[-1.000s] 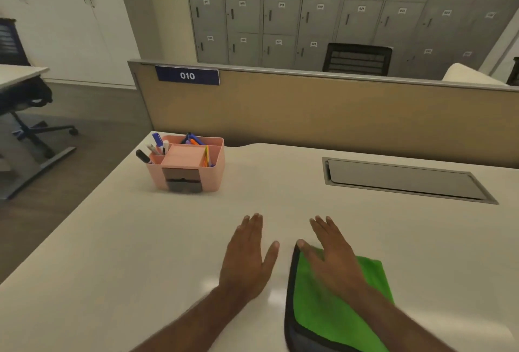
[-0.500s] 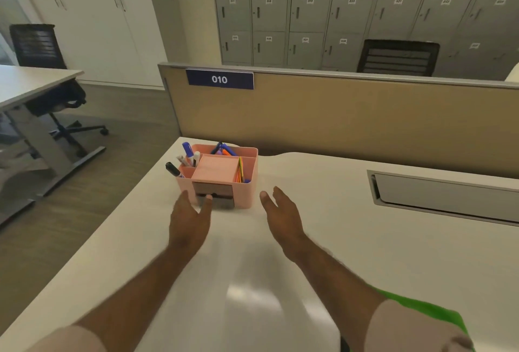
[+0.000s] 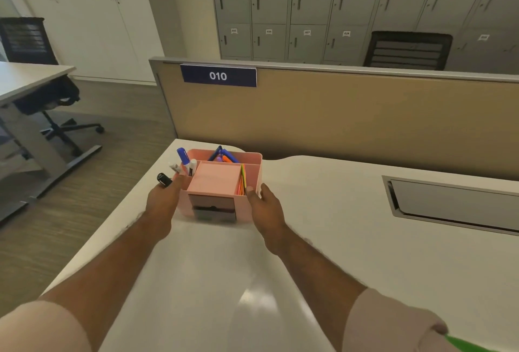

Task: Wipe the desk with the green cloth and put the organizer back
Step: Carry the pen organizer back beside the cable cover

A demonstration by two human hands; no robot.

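Note:
A pink organizer (image 3: 214, 181) with pens, markers and coloured notes stands near the far left corner of the white desk (image 3: 323, 239). My left hand (image 3: 164, 201) presses against its left side and my right hand (image 3: 264, 208) against its right side, thumb on the rim. The organizer rests on the desk between both hands. Only a sliver of the green cloth (image 3: 466, 345) shows at the bottom right, behind my right sleeve.
A tan partition (image 3: 351, 115) with a "010" sign runs along the desk's far edge. A grey cable hatch (image 3: 455, 205) is set into the desk at the right. The desk's left edge drops to the floor; another desk and chair (image 3: 42, 98) stand at left.
Both hands left the cloth and reached forward to the organizer, closing onto its two sides. The view shifted forward, and the cloth slid nearly out of frame.

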